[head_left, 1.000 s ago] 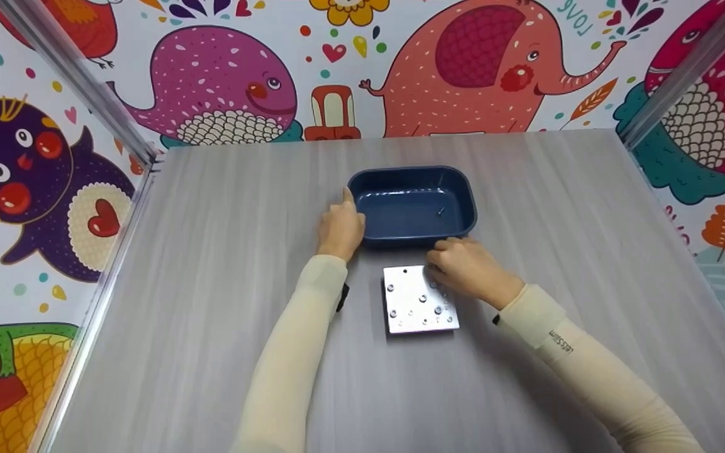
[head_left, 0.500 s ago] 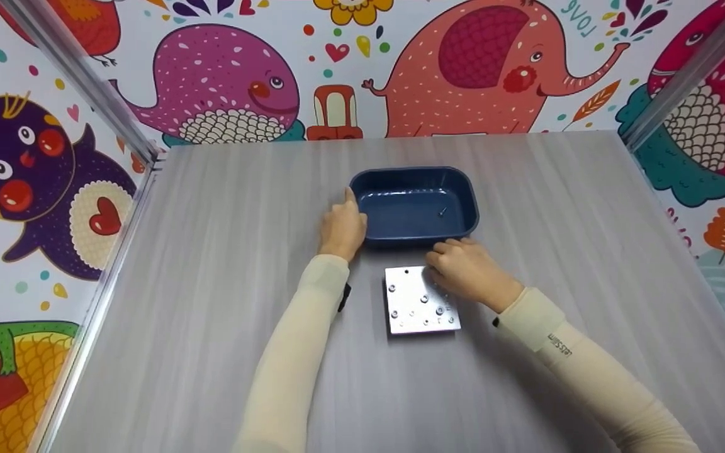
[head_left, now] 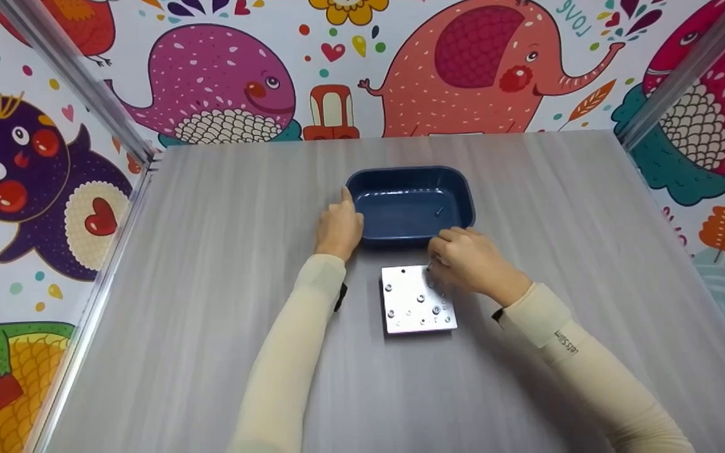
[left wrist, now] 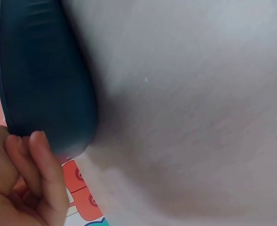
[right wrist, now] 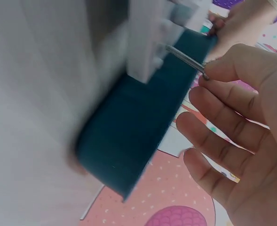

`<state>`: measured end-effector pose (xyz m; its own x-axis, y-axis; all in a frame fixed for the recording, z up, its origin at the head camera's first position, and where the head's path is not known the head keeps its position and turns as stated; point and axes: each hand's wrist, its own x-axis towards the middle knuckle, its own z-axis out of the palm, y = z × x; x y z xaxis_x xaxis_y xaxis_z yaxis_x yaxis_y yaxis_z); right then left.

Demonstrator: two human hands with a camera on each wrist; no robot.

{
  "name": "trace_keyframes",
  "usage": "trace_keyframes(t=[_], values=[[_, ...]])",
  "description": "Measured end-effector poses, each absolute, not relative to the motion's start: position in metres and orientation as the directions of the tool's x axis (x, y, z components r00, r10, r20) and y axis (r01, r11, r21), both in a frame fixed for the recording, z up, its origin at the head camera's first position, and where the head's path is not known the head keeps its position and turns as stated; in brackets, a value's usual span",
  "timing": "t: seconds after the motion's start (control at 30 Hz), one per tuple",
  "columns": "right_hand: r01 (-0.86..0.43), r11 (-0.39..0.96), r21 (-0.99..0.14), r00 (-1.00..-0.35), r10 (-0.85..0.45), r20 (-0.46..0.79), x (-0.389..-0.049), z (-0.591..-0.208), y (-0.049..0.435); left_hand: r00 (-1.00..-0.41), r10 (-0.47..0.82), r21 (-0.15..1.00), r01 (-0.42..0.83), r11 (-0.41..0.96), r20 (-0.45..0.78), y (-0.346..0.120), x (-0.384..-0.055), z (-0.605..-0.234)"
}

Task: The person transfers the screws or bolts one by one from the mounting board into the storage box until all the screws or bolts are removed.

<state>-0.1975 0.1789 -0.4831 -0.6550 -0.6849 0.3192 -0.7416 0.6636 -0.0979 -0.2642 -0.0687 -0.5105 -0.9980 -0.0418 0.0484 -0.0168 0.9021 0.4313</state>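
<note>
A dark blue tray (head_left: 400, 221) stands on the table with one small screw (head_left: 439, 212) lying inside it. My left hand (head_left: 340, 228) holds the tray's left end, its index finger stretched along the rim; in the left wrist view the other fingers (left wrist: 46, 169) curl by the wall. In front of the tray is a square metal plate (head_left: 410, 302) bearing several screws and holes. Over its far right corner, my right hand (head_left: 471, 261) pinches a threaded screw (right wrist: 187, 61) between thumb and index finger. That screw's tip points at the plate; whether it touches cannot be told.
The grey wood-grain table (head_left: 224, 302) stretches around the tray and plate. Printed cartoon panels (head_left: 224, 82) wall the back and sides, with metal posts (head_left: 79, 82) at the corners.
My right hand has shifted slightly up and away from me, uncovering more of the plate's far right corner. The left hand and tray stay in place.
</note>
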Motion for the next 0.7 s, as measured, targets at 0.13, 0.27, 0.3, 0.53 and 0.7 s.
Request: trace_keyframes(t=[0.13, 0.27, 0.3, 0.53, 0.7], values=[[-0.740, 0.663, -0.111, -0.655, -0.674, 0.343, -0.198, -0.474, 0.182, -0.998, -0.048, 0.431, -0.028, 0.902, 0.035, -0.068, -0.266, -0.509], [-0.730, 0.676, -0.095, -0.661, -0.666, 0.346, -0.197, -0.467, 0.183, -0.999, -0.036, 0.435, -0.024, 0.900, 0.020, -0.067, -0.266, -0.509], [-0.729, 0.678, -0.090, -0.661, -0.665, 0.347, -0.197, -0.465, 0.183, -0.999, -0.033, 0.434, -0.022, 0.901, 0.018, -0.068, -0.266, -0.509], [-0.724, 0.684, -0.092, -0.668, -0.662, 0.341, -0.198, -0.452, 0.180, -0.998, -0.053, 0.415, -0.041, 0.909, 0.017, -0.071, -0.266, -0.507], [-0.701, 0.705, -0.106, -0.695, -0.643, 0.322, -0.205, -0.443, 0.183, -0.999, -0.046, 0.423, -0.040, 0.905, 0.003, -0.068, -0.266, -0.508]])
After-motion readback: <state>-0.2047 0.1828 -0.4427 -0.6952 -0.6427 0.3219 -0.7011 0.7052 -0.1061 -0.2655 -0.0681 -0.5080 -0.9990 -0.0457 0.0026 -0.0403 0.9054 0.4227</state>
